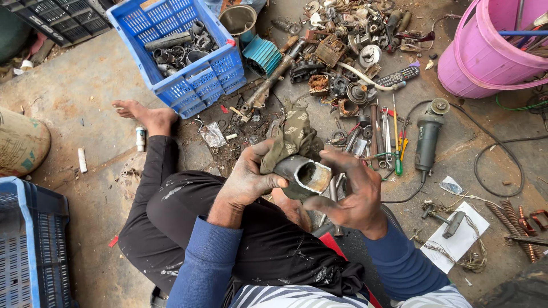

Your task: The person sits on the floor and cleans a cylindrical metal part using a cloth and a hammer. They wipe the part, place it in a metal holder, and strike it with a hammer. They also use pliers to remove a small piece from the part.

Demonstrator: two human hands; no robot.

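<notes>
**What the view hides or cuts off**

The left hand [246, 179] covers the near side of the metal tube [302, 175], and a rag [288, 142] drapes over its far end, so the tube's length cannot be told. The right hand [353, 194] hides part of the tube's rim. What fills the tube's mouth is too blurred to name.

At 1 o'clock the pink bucket [485, 57] runs off the top and right edges. At 8 o'clock a dark blue crate [28, 245] is cut by the left and bottom edges. At 11 o'clock the parts inside the blue crate [177, 51] overlap and cannot be told apart. The scrap heap [342, 45] at 12 o'clock is too tangled to sort.
</notes>
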